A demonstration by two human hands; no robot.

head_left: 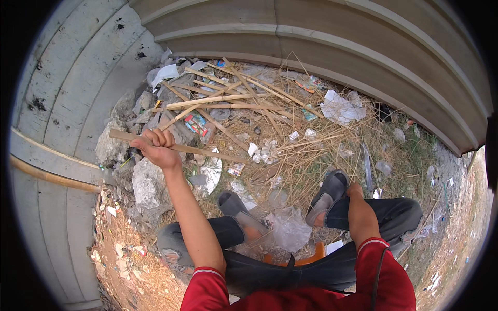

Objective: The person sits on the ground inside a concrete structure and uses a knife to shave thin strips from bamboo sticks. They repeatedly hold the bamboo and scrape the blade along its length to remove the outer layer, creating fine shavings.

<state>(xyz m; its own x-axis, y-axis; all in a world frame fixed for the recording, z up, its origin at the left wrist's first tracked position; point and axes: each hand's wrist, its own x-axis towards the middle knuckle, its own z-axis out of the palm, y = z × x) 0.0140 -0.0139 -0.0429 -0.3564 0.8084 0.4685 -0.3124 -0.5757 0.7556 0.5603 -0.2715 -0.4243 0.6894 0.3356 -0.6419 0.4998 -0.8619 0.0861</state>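
My left hand point(157, 149) is closed around a flat wooden strip point(212, 153), its fingers curled over the top. One end of the strip sticks out to the left of the fist, and the rest slants right above the littered ground. My right hand point(355, 191) hangs low, just right of the grey slip-on shoe point(332, 193) on my right foot. Its fingers are mostly hidden, so what they hold, if anything, does not show. Beyond the left hand, several wooden strips point(223, 98) lie crossed in a loose pile.
Broken concrete lumps point(149, 182) lie left of my left arm. A corrugated metal wall point(321, 39) closes off the far side, and a grey panel wall point(62, 103) the left. Dry straw and a clear plastic bag point(290, 228) lie around my feet, near an orange curved piece point(314, 255).
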